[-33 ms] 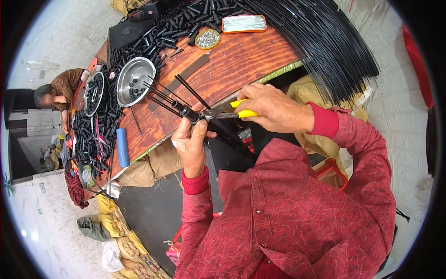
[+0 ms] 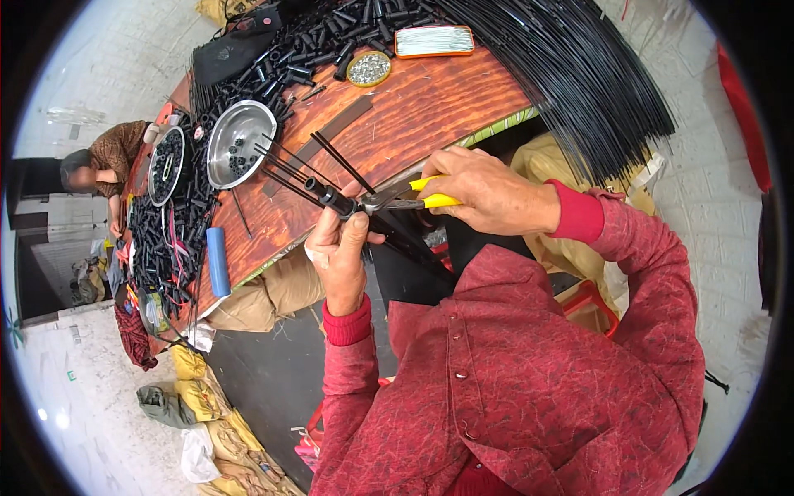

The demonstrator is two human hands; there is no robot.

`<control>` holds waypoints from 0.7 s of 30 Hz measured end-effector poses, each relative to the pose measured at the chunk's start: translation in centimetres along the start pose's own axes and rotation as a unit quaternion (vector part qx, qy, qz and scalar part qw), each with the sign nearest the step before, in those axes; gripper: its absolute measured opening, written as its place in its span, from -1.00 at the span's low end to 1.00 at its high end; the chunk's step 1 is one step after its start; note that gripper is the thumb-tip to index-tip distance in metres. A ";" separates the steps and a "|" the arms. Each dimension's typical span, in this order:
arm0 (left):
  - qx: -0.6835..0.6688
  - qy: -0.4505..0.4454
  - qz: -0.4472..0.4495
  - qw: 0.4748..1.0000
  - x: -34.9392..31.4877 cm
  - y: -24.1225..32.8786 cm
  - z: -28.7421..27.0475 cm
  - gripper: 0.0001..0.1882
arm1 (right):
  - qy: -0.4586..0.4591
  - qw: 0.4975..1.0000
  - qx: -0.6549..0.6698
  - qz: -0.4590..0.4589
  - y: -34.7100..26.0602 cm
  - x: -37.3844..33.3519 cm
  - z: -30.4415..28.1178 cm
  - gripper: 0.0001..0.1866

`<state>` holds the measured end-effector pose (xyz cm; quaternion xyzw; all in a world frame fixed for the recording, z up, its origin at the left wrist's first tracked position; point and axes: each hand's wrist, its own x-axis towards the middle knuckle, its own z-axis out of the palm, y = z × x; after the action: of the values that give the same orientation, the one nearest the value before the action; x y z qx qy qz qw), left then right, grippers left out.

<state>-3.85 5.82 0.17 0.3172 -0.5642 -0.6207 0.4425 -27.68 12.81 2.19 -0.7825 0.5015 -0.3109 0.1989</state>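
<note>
Pliers with yellow handles (image 2: 440,200) sit in my right hand (image 2: 495,194), its fingers wrapped round the grips. Their metal jaws meet the side of a black tubular fitting (image 2: 337,201), close to the fingertips of my left hand (image 2: 337,252). That hand pinches the fitting between thumb and fingers. Several thin black rods (image 2: 285,175) stick out around the fitting toward the table, and dark lengths run from it down toward my lap. What exactly the jaws grip is too small to make out.
A wooden table (image 2: 430,103) curves ahead. On it are a steel bowl (image 2: 263,124) with small black parts, heaped black tubes (image 2: 153,240), a dish of metal bits (image 2: 369,69), an orange-rimmed tray (image 2: 434,41), a blue roll (image 2: 217,263) and a rod bundle (image 2: 595,91). Another person (image 2: 120,157) sits far left.
</note>
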 end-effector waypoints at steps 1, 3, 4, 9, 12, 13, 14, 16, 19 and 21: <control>-0.005 -0.006 0.002 1.000 0.0 0.0 0.0 -0.57 | -0.005 1.000 -0.001 -0.005 0.0 0.1 -0.3 -0.81; 0.003 -0.002 0.001 1.000 0.1 0.4 0.3 -0.58 | -0.011 1.000 -0.003 -0.011 -0.1 0.3 -0.8 -0.81; 0.012 0.001 -0.001 1.000 0.0 0.5 0.4 -0.59 | -0.033 0.999 0.000 -0.007 -0.1 0.5 -1.1 -0.82; 0.018 0.000 -0.003 1.000 -0.1 0.7 0.3 -0.61 | -0.090 0.996 0.014 -0.025 0.2 1.5 -2.6 -0.84; 0.022 0.000 -0.009 1.000 -0.3 0.8 0.3 -0.63 | -0.159 0.979 0.125 0.019 0.5 2.2 -3.3 -0.84; 0.018 -0.001 -0.012 1.000 -0.3 0.8 0.3 -0.63 | -0.190 0.966 0.171 0.041 0.6 2.4 -3.4 -0.83; 0.018 0.000 -0.012 1.000 -0.3 0.9 0.3 -0.63 | -0.221 0.949 0.216 0.064 0.7 2.6 -3.6 -0.83; 0.030 0.004 -0.007 1.000 -0.3 1.1 0.5 -0.63 | -0.244 0.942 0.217 0.075 1.0 3.0 -3.9 -0.81; 0.027 -0.017 -0.017 0.999 -0.2 1.3 0.3 -0.62 | -0.284 0.914 0.280 0.072 1.1 3.5 -4.7 -0.78; 0.027 -0.015 -0.011 0.999 -0.2 1.0 0.4 -0.62 | -0.337 0.895 0.269 0.114 0.9 4.0 -5.3 -0.77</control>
<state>-3.98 6.19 1.21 0.3261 -0.5835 -0.6148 0.4187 -30.75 8.77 6.64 -0.6946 0.3873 -0.1269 0.5928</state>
